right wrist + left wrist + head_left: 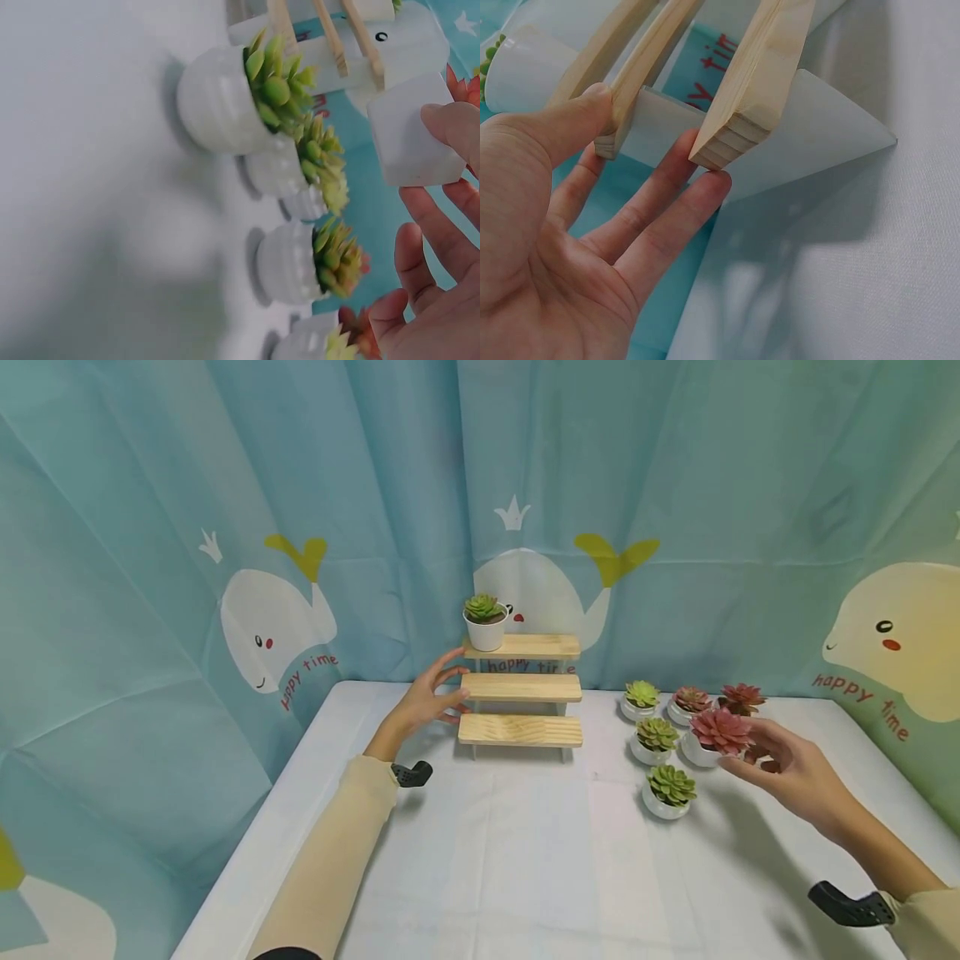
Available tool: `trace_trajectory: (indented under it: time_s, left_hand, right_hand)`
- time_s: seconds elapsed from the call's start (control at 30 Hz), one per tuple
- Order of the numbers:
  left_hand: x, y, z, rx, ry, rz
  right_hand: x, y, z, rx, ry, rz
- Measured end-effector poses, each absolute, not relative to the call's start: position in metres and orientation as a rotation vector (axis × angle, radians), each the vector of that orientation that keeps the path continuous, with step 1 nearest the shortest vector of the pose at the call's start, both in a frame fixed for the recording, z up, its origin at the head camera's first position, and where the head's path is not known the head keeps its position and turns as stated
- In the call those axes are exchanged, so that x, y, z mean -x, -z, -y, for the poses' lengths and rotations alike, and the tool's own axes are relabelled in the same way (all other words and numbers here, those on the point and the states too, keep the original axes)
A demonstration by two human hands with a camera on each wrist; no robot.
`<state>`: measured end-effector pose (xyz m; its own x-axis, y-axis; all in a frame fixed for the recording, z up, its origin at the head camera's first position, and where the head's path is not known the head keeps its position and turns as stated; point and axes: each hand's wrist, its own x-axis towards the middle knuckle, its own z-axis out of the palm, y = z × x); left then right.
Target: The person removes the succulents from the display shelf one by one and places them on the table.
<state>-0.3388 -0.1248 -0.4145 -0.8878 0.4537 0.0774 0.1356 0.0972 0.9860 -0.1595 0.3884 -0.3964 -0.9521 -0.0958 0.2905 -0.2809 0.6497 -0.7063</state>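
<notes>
A wooden three-tier stand (521, 687) with pale, translucent side panels stands at the table's back. On its top board sits a white pot with a green succulent (483, 608). My left hand (423, 700) touches the stand's left side, fingers spread; in the left wrist view the thumb rests on one board (656, 60) and two fingertips meet the end of the lowest board (739, 135). At the right, my right hand (802, 772) grips a white pot (412, 135) with a pinkish-red succulent (722, 731). The right wrist view shows that pot raised off the table.
Beside the held pot stand several potted succulents: green ones (671, 785) (656, 735) (641, 694) in a column and reddish ones (691, 699) (742, 697) behind. A blue whale-print curtain (405, 485) hangs behind the white-covered table (525, 860).
</notes>
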Motion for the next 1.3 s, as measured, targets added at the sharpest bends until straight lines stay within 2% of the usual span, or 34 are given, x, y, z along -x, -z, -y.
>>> trace_trajectory:
  time_s: [0.77, 1.3]
  left_hand:
    - [0.340, 0.414, 0.126, -0.593, -1.884, -2.126]
    - [0.340, 0.414, 0.125, -0.608, -1.893, -2.092]
  right_hand:
    - [0.140, 0.446, -0.421, -0.237, -1.256, 2.648]
    - [0.137, 0.460, -0.427, -0.136, -1.229, 2.757]
